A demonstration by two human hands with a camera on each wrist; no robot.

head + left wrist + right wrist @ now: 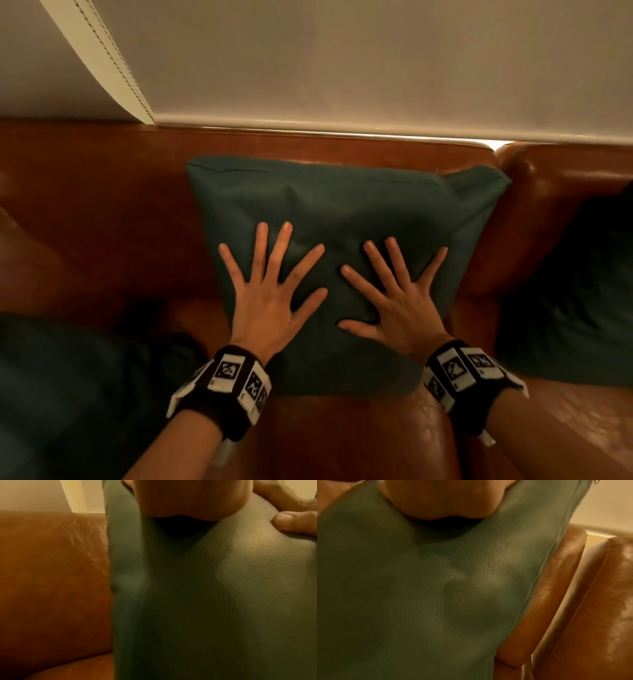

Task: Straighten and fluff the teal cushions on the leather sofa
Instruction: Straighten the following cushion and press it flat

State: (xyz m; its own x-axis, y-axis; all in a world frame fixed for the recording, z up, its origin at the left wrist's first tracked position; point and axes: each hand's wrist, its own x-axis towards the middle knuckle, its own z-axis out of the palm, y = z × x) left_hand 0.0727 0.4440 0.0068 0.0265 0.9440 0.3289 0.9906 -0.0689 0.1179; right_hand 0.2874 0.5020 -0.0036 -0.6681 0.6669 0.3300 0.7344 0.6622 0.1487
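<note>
A teal cushion (342, 212) stands upright against the backrest of the brown leather sofa (102, 212), in the middle of the head view. Both my hands press flat on its front face with fingers spread. My left hand (270, 284) lies on the cushion's left half, my right hand (397, 291) on its right half. The fabric dents and creases between them. In the left wrist view the teal cushion (205, 588) fills the frame under my palm (180, 497). The right wrist view shows the cushion (419, 588) and its piped right edge against the sofa (599, 601).
A second teal cushion (575, 291) leans at the right on the neighbouring seat. Another teal cushion (68, 394) lies at the lower left. A pale wall (376, 61) with a white trim strip (102, 58) rises behind the sofa back.
</note>
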